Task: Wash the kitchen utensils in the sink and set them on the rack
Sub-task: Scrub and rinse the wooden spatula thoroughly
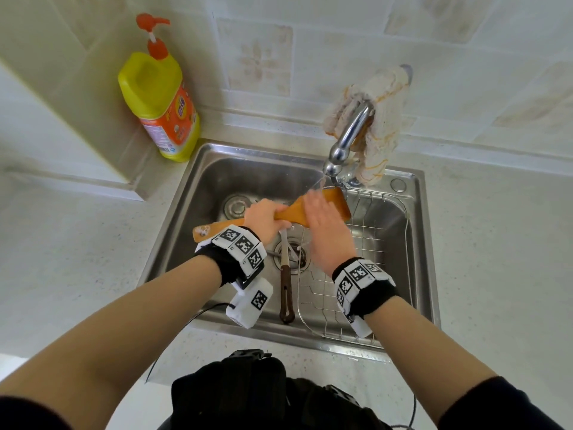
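Under the tap (347, 135), mid-sink (217, 169): left hand (265, 220) grips wooden spatula (325, 206) handle; right hand (325, 231), fingers straight, rubs its blade. Rinse step. Next: move spatula to rack (372, 231), right. Knife (285, 274) unwashed, near.

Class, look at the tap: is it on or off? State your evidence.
On: water runs from the tap onto the spatula, which the left hand grips while the right hand rests on its blade.

sink (217, 164): shiny brushed steel | spatula (288, 214): wet wood | rack (366, 243): metal wire
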